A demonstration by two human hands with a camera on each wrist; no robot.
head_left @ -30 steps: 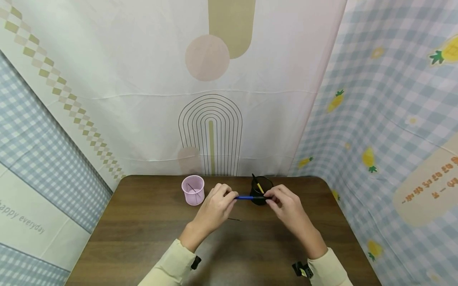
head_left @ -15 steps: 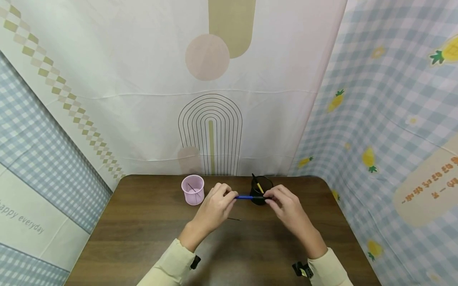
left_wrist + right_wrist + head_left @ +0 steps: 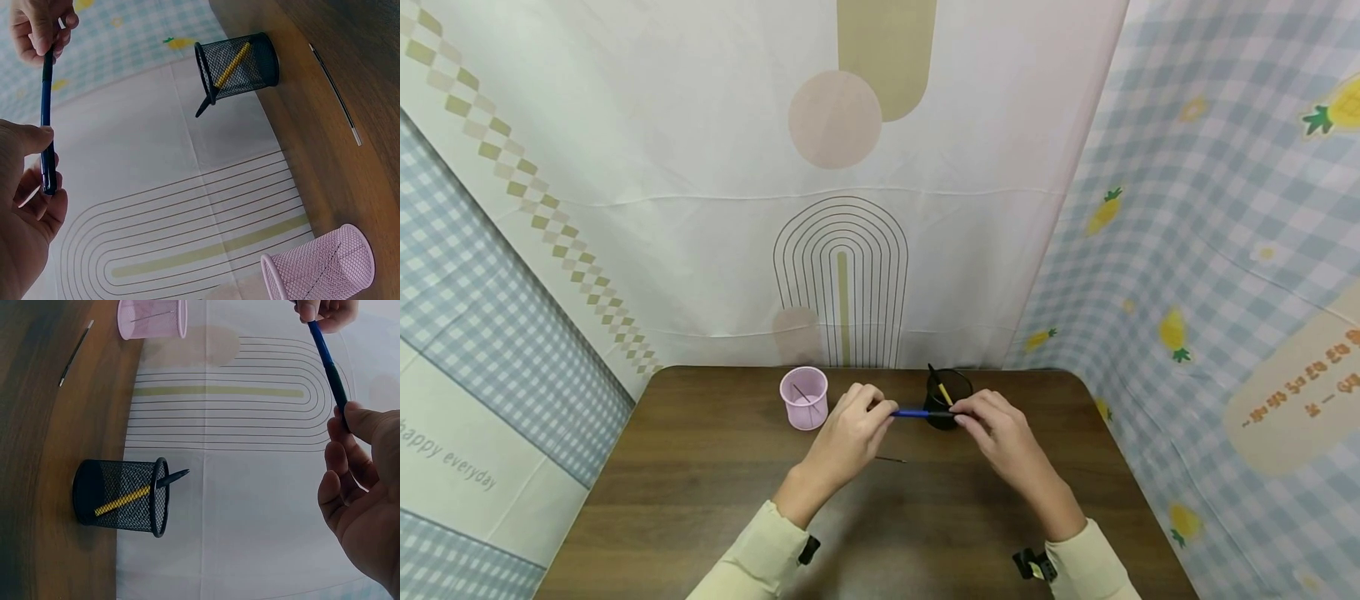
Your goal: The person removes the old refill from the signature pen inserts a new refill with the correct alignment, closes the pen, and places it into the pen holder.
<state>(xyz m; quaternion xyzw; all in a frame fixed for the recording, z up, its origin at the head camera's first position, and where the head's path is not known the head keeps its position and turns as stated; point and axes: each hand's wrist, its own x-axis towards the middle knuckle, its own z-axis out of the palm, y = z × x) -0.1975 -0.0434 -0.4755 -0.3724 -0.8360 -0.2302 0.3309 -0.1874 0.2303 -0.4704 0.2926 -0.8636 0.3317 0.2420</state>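
Note:
A blue pen with a black grip section (image 3: 912, 413) is held level above the table between both hands. My left hand (image 3: 848, 429) pinches its blue end between thumb and fingers. At the black end, my right hand (image 3: 1003, 429) pinches it with thumb and fingertips, which hide the tip. A thin dark pen refill with a pale end (image 3: 335, 94) lies on the table below. Behind the right hand stands a black mesh pen holder (image 3: 94, 472), with a yellow-and-black pen (image 3: 122, 501) leaning in it.
A pink mesh pen holder (image 3: 807, 419) stands at the back of the table, left of centre, with a thin dark stick inside. The brown wooden table (image 3: 700, 500) meets a patterned cloth backdrop (image 3: 730, 275) along its far edge.
The right hand has shifted very slightly left along the pen. The left hand, the refill and both pen holders stay practically where they were.

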